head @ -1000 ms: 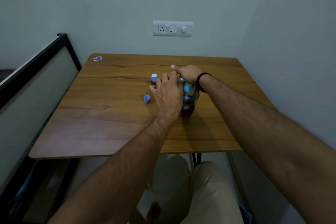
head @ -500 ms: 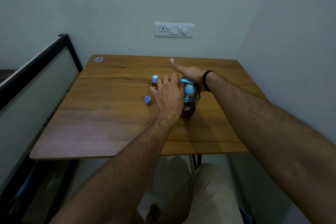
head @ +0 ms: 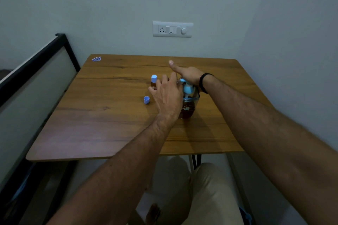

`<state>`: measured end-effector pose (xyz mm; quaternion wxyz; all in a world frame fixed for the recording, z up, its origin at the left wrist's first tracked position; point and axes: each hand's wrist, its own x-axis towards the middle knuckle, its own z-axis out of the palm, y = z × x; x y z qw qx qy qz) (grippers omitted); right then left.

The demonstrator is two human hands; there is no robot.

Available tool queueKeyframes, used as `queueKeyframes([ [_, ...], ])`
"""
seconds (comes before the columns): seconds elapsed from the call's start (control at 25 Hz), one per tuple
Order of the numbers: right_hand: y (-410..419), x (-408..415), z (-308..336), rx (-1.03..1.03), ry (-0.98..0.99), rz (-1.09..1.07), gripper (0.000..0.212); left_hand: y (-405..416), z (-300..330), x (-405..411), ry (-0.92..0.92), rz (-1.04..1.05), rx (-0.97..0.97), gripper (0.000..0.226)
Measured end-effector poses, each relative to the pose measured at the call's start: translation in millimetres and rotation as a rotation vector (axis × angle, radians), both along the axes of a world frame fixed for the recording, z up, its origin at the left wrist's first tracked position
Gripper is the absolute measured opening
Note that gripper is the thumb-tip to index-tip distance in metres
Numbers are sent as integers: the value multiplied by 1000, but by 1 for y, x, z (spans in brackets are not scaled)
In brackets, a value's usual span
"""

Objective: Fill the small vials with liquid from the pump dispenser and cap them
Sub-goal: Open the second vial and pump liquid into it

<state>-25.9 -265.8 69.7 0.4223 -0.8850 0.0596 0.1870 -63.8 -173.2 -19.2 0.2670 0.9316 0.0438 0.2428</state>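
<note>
On the table (head: 102, 129), his left hand (head: 167, 95) reaches beside the pump dispenser (head: 188, 100), likely steadying a hidden vial; I cannot tell its grip. His right hand (head: 186, 75), thumb extended, presses the pump. The loose cap (head: 146, 99) waits near the capped vial (head: 153, 80).

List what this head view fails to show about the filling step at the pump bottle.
- Vial under the spout: hidden behind the left hand; whether that hand holds one cannot be told.
- Pump bottle: its left side is covered by the left hand, and the pump top by the right hand.
- Capped vial: partly behind the left fingers, fill level unclear.
- Sticker at the table's far corner: too small to read.
</note>
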Motion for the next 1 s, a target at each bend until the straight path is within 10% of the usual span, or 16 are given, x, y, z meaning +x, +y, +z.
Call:
queueKeyframes([
  [1.0,-2,-2,0,-35,-24,-17,101,1,4,-3,9,-8,-10,18],
])
